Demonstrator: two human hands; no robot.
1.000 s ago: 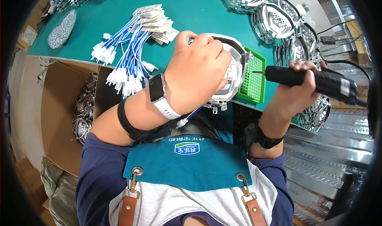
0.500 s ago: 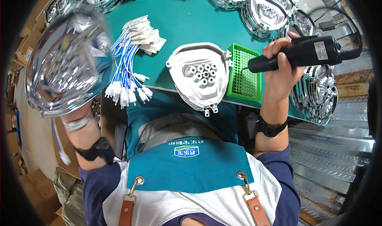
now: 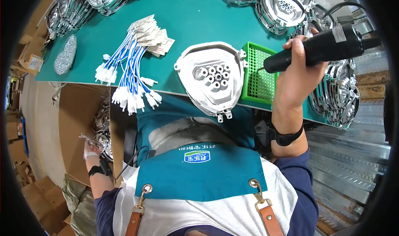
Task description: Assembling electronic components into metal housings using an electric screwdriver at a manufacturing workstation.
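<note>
My right hand [image 3: 301,69] is closed round a black electric screwdriver [image 3: 311,51], whose bit points left above a green perforated tray [image 3: 245,92]. To the left of that tray lies a white plastic lamp housing [image 3: 195,90], with several round posts in its middle and its lower end over the table's front edge. Low at the left, my left hand [image 3: 90,148] reaches down into an open cardboard box [image 3: 75,123]. Its fingers are on a shiny silvery lamp part [image 3: 89,139], seen edge-on and small. Other chrome parts [image 3: 104,130] lie inside the box.
Blue-and-white wires [image 3: 132,65] with white connectors and paper tags lie on the green table [image 3: 199,24]. A silvery lumpy object [image 3: 65,55] sits at its left. Chrome lamp stacks [image 3: 279,11] line the back, and another stack [image 3: 338,90] stands at the right.
My left hand has gone from above the table's left side down into the box, taking the chrome lamp part along. My right hand and the screwdriver have shifted slightly right.
</note>
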